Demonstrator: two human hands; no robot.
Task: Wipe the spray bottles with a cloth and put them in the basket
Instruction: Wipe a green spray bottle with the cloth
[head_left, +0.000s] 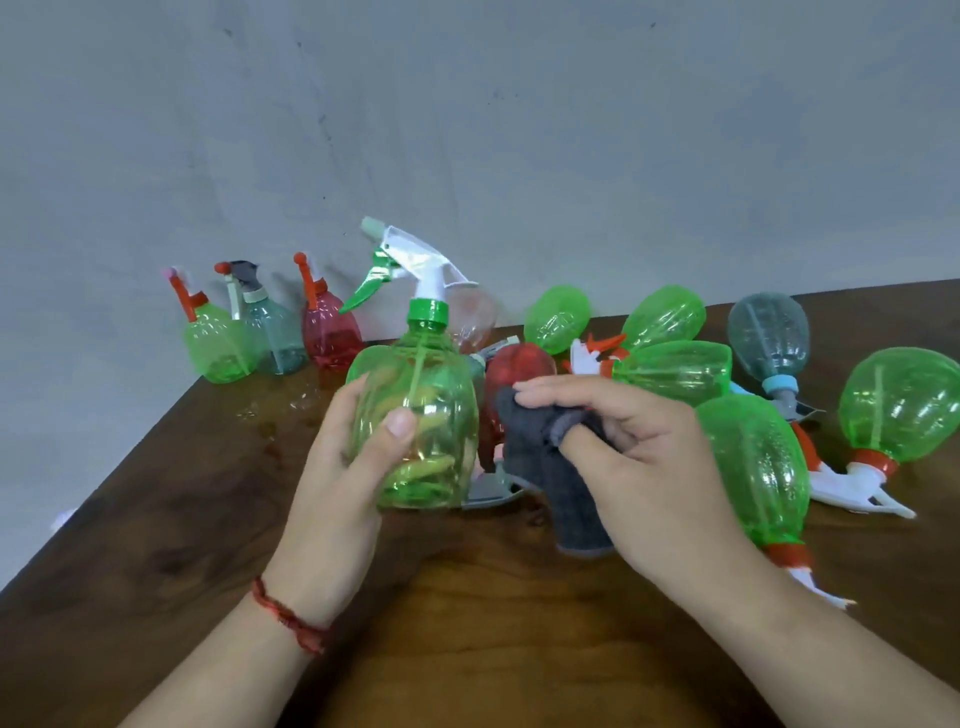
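– Left wrist, closest to the lens: what is on it?
– Red cord, braided, tied round the wrist. Both forearms reach forward over the brown wooden table.
– Grip, left hand?
– Wrapped round the belly of the green spray bottle, thumb across the near face, fingers visible through the far wall. Bottle upright, slightly tilted; whether its base touches the table cannot be told.
– Right hand?
– Clenched on a bunched grey cloth, forefinger laid along the top, a tail of cloth hanging to the table. Cloth sits just right of the held bottle; contact cannot be told.
– Bottle contents?
– A thin green tube runs down inside. Ribbed clear plastic, green collar, white trigger head.
– Surroundings?
– Behind and left of the held bottle: three upright bottles, green, grey-blue and red. Right of it: a heap of lying bottles, mostly green. Wet spots just left of it.
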